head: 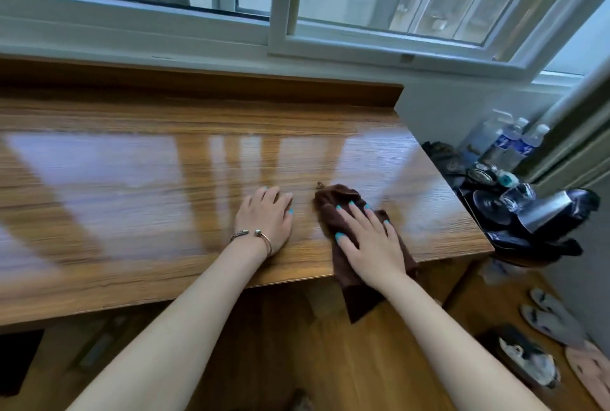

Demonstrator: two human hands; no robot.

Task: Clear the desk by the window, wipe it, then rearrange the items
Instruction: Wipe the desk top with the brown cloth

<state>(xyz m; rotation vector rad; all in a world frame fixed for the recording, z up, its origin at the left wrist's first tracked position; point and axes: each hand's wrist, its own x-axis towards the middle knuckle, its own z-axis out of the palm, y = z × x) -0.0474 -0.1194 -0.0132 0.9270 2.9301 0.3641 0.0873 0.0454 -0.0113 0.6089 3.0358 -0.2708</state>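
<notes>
One desk (pixel 132 179); one brown cloth (pixel 336 212); two hands (pixel 267 215); one bracelet (pixel 254 235).

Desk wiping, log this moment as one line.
step: wiping | right hand: flat on brown cloth | left hand: resting on desk | cloth: overhanging front edge

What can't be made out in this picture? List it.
- Head view, brown cloth: its middle is hidden under the right hand.
- Desk: its left end is cut off by the frame edge.
- Water bottles: labels too small to read.
- Dark clutter beside the desk: blurred, items unclear.
</notes>
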